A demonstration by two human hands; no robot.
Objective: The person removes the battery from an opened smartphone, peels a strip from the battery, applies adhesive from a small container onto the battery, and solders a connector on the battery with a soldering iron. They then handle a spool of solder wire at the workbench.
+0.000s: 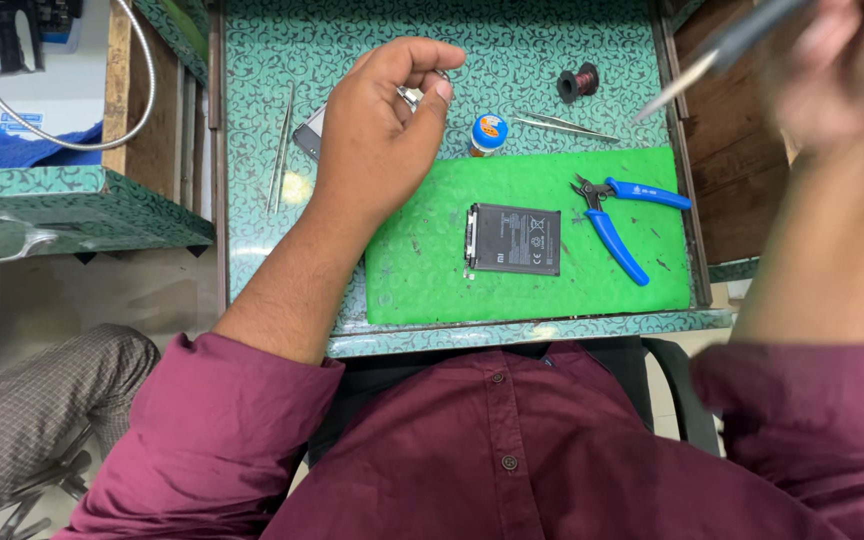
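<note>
Two hands in view, seen from above. Left hand (pixel 384 115) sits over the upper left part of the tabletop (pixel 252 200), fingers curled in, thumb and forefinger pinched on a small metal piece (pixel 410 96); too small to tell what it is. A dark flat device (pixel 309 132) lies just under and left of this hand, mostly hidden by it.

Right hand (pixel 837 65) is raised at the upper right, off the tabletop edge, blurred. It is closed around a grey pen-like tool (pixel 722 50) whose pale tip points down-left toward the tabletop, stopping in the air above it.

Green mat (pixel 422 270) covers the lower right of the tabletop. On it:
- black battery (pixel 514 240), flat, near the mat's middle, connector strip on its left edge; neither hand touches it.
- blue cutters (pixel 617 215), right of the battery, jaws pointing left, handles spread toward the right.

Beyond the mat's far edge:
- small blue-lidded pot (pixel 489 133), just beside the left hand's thumb side.
- tweezers (pixel 564 124), lying right of the pot, tips to the right.
- dark wire spool (pixel 578 82), farther back, apart from the rest.
- second tweezers (pixel 280 150), long and thin, near the tabletop's left side.
</note>
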